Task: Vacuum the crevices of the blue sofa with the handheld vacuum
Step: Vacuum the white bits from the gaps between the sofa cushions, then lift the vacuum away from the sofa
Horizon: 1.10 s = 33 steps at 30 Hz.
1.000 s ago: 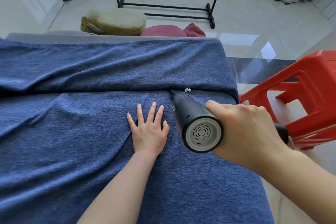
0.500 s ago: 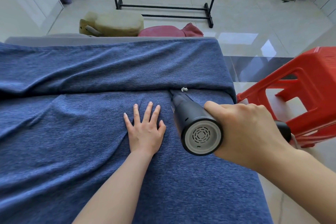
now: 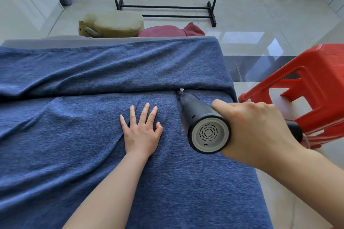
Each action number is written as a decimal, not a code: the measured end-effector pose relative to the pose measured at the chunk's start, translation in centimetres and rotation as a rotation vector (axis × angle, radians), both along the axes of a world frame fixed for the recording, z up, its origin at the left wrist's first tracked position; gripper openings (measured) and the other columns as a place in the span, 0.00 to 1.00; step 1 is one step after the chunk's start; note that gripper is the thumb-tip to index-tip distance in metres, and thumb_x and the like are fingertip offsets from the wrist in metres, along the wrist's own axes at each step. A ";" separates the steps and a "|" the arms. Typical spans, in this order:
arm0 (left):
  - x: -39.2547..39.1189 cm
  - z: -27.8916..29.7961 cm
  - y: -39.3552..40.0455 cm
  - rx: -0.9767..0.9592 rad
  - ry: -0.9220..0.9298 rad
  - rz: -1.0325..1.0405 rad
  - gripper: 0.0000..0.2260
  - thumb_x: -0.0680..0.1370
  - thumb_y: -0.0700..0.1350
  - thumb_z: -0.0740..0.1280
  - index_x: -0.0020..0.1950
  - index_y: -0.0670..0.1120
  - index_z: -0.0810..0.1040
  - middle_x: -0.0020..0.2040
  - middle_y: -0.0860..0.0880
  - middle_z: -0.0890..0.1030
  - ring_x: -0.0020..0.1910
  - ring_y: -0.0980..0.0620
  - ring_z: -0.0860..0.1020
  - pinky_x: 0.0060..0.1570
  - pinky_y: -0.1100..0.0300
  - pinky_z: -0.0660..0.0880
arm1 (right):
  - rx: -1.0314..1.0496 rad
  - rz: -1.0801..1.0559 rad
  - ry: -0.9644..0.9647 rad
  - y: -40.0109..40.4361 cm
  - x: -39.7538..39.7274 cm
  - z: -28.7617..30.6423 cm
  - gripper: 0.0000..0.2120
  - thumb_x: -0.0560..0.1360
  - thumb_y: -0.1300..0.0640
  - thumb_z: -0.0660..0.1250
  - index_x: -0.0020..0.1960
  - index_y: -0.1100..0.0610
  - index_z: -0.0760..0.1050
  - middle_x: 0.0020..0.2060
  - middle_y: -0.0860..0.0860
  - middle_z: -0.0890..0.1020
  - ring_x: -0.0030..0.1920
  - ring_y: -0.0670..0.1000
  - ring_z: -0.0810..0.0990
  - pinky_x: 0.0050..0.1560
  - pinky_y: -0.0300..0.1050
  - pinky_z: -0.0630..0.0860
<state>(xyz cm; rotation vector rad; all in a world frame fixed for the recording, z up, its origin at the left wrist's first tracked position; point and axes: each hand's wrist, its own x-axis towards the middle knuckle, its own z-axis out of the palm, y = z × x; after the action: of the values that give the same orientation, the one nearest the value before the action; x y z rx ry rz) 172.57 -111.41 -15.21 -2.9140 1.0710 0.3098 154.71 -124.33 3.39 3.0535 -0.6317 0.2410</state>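
With your right hand [image 3: 255, 132] gripping the handheld vacuum [image 3: 201, 122], keep its nozzle in the blue sofa [image 3: 93, 154] crevice [image 3: 111, 93] while your flat left hand [image 3: 141, 132] smooths fabric.

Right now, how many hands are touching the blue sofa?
1. The left hand lies flat on the blue sofa. The right hand grips the handheld vacuum instead, above the seat.
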 end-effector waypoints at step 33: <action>-4.2 6.4 8.6 0.234 0.437 -0.123 0.27 0.80 0.51 0.59 0.79 0.50 0.56 0.80 0.51 0.50 0.78 0.47 0.50 0.73 0.44 0.58 | 0.620 -0.484 -0.290 6.6 -7.4 5.7 0.12 0.63 0.56 0.74 0.33 0.52 0.70 0.31 0.53 0.78 0.36 0.56 0.77 0.38 0.50 0.75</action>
<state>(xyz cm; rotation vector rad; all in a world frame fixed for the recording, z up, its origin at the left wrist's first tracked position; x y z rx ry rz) 168.41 -102.83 -8.84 -2.6187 1.1569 1.0265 147.35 -117.78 9.06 3.2789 -1.7195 0.5698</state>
